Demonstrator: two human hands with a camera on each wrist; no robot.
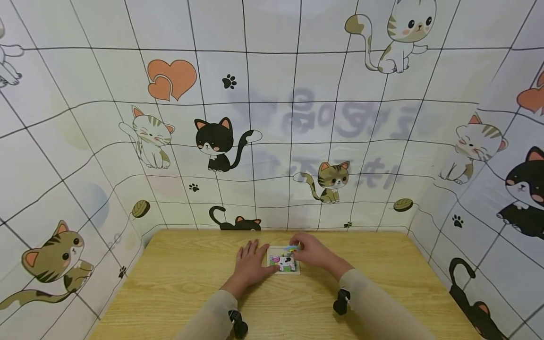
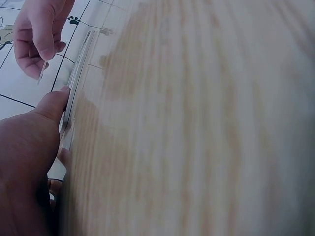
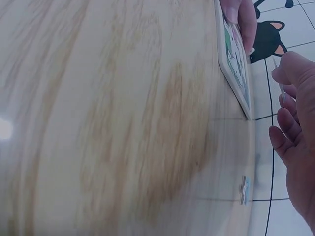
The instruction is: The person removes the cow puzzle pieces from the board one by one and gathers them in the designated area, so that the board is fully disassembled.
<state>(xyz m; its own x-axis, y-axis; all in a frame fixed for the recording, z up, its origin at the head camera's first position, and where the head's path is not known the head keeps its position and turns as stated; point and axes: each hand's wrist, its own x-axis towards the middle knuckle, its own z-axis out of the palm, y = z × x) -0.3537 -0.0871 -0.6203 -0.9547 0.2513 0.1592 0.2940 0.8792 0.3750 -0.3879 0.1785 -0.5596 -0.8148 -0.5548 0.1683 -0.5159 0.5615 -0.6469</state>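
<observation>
A small cow jigsaw puzzle [image 1: 285, 264] in a pale, thin-framed tray [image 1: 272, 272] lies flat on the table. My left hand [image 1: 251, 265] rests beside it with fingers spread, the thumb on the tray's near left edge. Over the tray's far right corner, my right hand [image 1: 314, 251] pinches a thin puzzle piece [image 3: 282, 91] between thumb and fingers. That piece appears edge-on and raised off the tray in both wrist views. Part of the tray's right side is hidden by the right hand in the head view.
Another thin, flat piece [image 3: 244, 190] lies on the wooden table [image 1: 191, 283] in the right wrist view. Behind the table and at both sides stands a white, grid-lined wall covering [image 1: 272, 189] with cartoon cats. Dark wrist devices [image 1: 342, 302] sit on both sleeves.
</observation>
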